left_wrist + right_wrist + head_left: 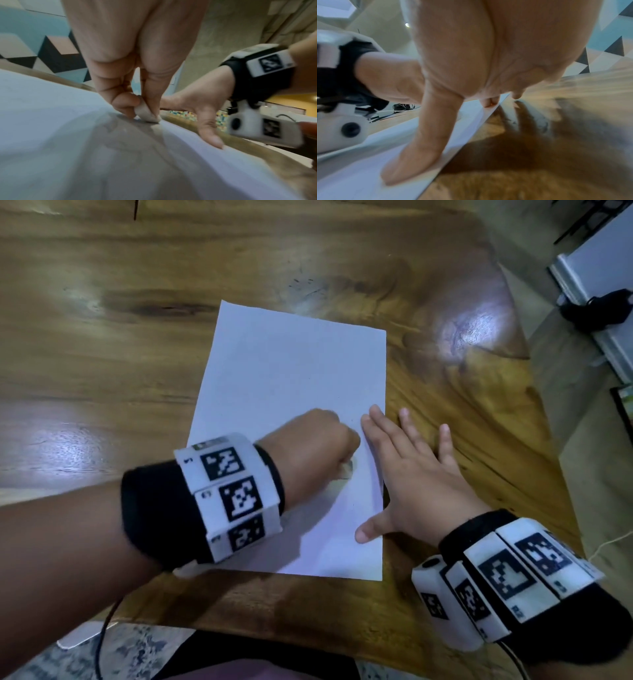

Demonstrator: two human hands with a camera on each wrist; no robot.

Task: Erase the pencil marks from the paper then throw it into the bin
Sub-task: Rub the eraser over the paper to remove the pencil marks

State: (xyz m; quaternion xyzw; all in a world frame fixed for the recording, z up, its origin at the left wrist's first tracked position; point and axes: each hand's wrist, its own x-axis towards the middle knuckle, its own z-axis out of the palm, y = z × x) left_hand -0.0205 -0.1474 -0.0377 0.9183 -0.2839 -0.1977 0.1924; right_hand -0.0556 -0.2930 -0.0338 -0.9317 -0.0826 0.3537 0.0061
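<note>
Left hand (pixel 308 446) pinches eraser (pixel 147 113) on paper (pixel 291 378), rubbing nr its right edge; right hand (pixel 411 474) flat, fingers spread, pins that edge to surface (pixel 102 337). Erasing step; next: crumple, bin (unseen).

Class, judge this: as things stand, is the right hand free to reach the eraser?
Probably not: the right hand presses flat on the paper, while the left hand pinches the eraser.

Both bare forearms wear a black fabric wrist strap (pixel 154 515) under a white plastic band of square black-and-white coded markers (pixel 233 494) (small printed digits beside them). A thin black cable (pixel 104 635) hangs below the left one.
</note>
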